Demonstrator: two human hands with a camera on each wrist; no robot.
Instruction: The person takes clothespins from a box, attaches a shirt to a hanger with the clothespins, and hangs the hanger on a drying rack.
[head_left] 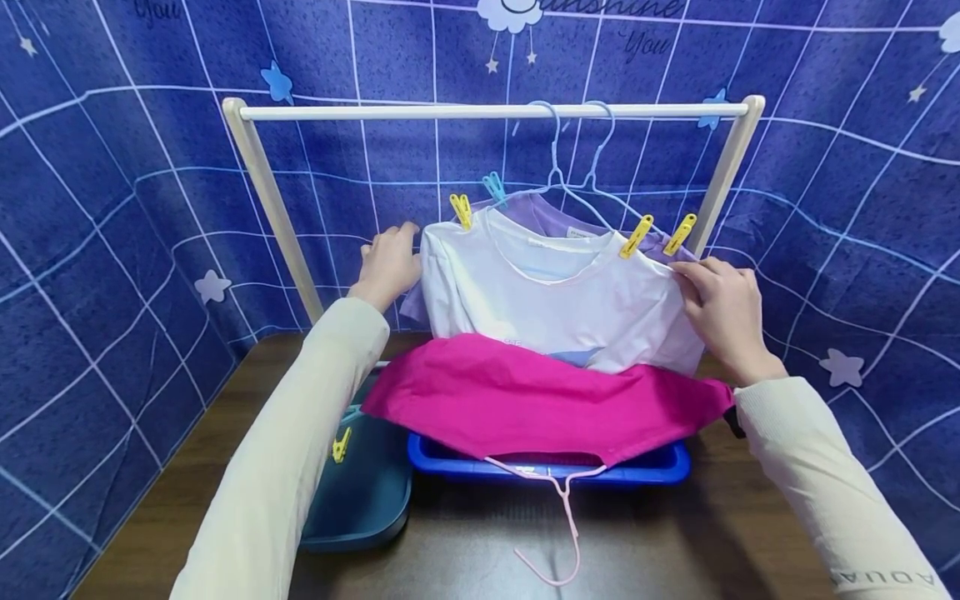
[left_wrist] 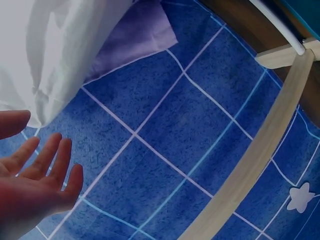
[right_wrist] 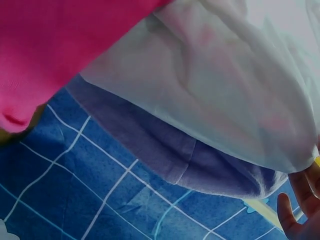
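Note:
A white T-shirt (head_left: 555, 283) hangs from a light blue hanger (head_left: 557, 158) on the rack, with yellow clothespins (head_left: 636, 237) at both shoulders. Behind it hangs a purple shirt (head_left: 525, 212). My left hand (head_left: 388, 265) is beside the white shirt's left shoulder; in the left wrist view its fingers (left_wrist: 54, 155) are loosely spread, close to the sleeve. At the other shoulder, my right hand (head_left: 723, 308) pinches the white fabric, its fingertips partly hidden by the cloth in the right wrist view. A magenta garment (head_left: 540, 400) with a pink hanger (head_left: 566, 500) lies in front.
The rack's white rail (head_left: 405, 112) spans two wooden uprights (head_left: 273, 208). Beneath the magenta garment is a blue basket (head_left: 547, 473). A dark teal bin (head_left: 360, 500) with a yellow clothespin (head_left: 341, 446) on it stands left on the wooden table (head_left: 465, 550). Blue patterned curtain (head_left: 90, 250) surrounds everything.

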